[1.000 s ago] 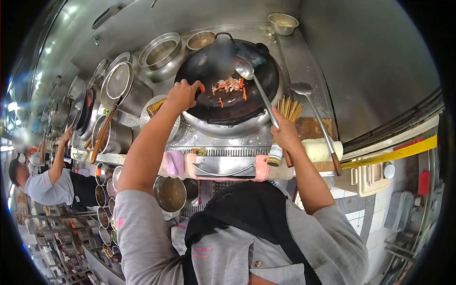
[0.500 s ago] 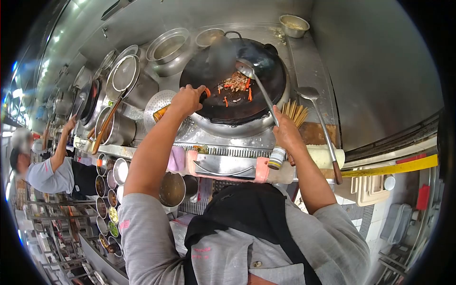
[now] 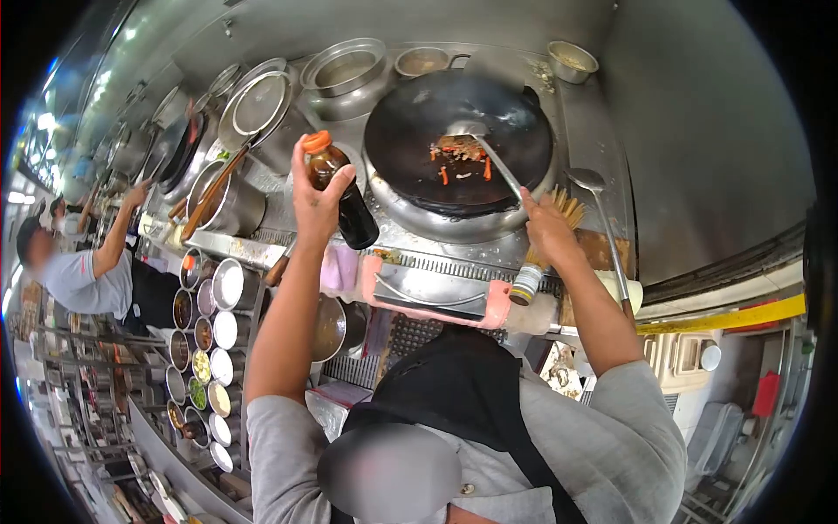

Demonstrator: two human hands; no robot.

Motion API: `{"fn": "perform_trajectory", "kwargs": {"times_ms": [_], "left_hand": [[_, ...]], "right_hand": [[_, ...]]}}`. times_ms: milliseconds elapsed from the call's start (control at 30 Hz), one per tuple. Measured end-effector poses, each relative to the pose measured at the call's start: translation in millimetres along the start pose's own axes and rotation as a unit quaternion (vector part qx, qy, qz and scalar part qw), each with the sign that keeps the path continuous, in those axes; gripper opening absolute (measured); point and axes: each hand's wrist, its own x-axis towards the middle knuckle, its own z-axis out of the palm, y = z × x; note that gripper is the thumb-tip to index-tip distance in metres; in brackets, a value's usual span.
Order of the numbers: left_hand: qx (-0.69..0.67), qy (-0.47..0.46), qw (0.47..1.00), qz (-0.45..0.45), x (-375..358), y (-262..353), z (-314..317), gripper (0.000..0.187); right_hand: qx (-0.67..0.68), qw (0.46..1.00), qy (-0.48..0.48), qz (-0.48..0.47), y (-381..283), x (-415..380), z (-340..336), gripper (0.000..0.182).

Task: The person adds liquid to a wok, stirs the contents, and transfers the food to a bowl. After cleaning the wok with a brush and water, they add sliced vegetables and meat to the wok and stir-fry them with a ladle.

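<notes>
A dark sauce bottle (image 3: 351, 205) with an orange cap is in my left hand (image 3: 319, 194), upright with the cap at the top, left of the wok. My right hand (image 3: 550, 229) is closed on the handle of a metal ladle (image 3: 498, 164). The ladle's bowl lies in the black wok (image 3: 401, 140), by a small heap of chopped food (image 3: 464, 150) with orange strips. Just below my right hand is a container with a white and yellow label (image 3: 525, 284).
A second ladle (image 3: 602, 231) lies right of the wok. Metal pots (image 3: 343, 74) and a strainer (image 3: 262, 100) stand at the back left. Bowls of ingredients (image 3: 231, 284) line the lower left. A co-worker (image 3: 96, 279) stands at far left, arm raised over another wok.
My left hand has moved away from the wok, down and left, and the bottle has gone from tipped over the wok to upright. My right hand still holds the ladle. The view has shifted slightly.
</notes>
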Motion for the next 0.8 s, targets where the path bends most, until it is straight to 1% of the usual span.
{"fn": "perform_trajectory", "kwargs": {"times_ms": [67, 133, 167, 200, 233, 267, 300, 333, 367, 467, 533, 600, 667, 800], "left_hand": [[-0.027, 0.033, 0.999, -0.017, -17, 25, -30, 0.078], [-0.036, 0.081, 0.996, -0.031, -46, 57, -67, 0.079], [-0.022, 0.106, 0.994, -0.027, -61, 55, -92, 0.081], [0.001, 0.128, 0.992, -0.016, -77, 58, -116, 0.085], [0.025, 0.158, 0.987, -0.026, -94, 74, -139, 0.085], [0.032, 0.190, 0.981, -0.038, -114, 82, -164, 0.089], [0.062, 0.220, 0.972, -0.055, -134, 88, -194, 0.089], [0.087, 0.244, 0.963, -0.074, -156, 91, -222, 0.089], [0.129, 0.258, 0.956, -0.059, -177, 91, -253, 0.088], [0.216, 0.342, 0.912, -0.063, -243, 99, -328, 0.077], [0.308, 0.379, 0.862, -0.134, -286, 119, -374, 0.068], [0.362, 0.443, 0.810, -0.130, -327, 119, -419, 0.061], [0.410, 0.484, 0.761, -0.136, -356, 125, -456, 0.061], [0.473, 0.561, 0.670, -0.109, -420, 107, -554, 0.062]], "right_hand": [[-0.015, 0.996, 0.068, -0.058, -24, -10, -12, 0.057], [0.116, 0.976, 0.095, -0.156, -63, -37, -14, 0.047], [0.145, 0.966, 0.032, -0.212, -60, -48, 16, 0.043], [0.143, 0.953, -0.053, -0.260, -68, -62, 37, 0.040], [0.187, 0.928, -0.194, -0.258, -78, -74, 59, 0.030], [0.207, 0.905, -0.284, -0.241, -98, -92, 66, 0.019], [0.174, 0.889, -0.353, -0.235, -53, -104, 134, 0.016], [0.047, 0.892, -0.339, -0.295, -13, -113, 189, 0.019], [-0.012, 0.890, -0.361, -0.277, 15, -125, 211, 0.020], [-0.064, 0.910, -0.372, -0.172, 67, -132, 214, 0.024], [-0.095, 0.922, -0.349, -0.140, 75, -124, 222, 0.028], [-0.114, 0.932, -0.324, -0.118, 74, -112, 239, 0.032], [-0.136, 0.937, -0.307, -0.100, 72, -109, 256, 0.036], [-0.165, 0.942, -0.283, -0.068, 68, -129, 284, 0.045]]}}
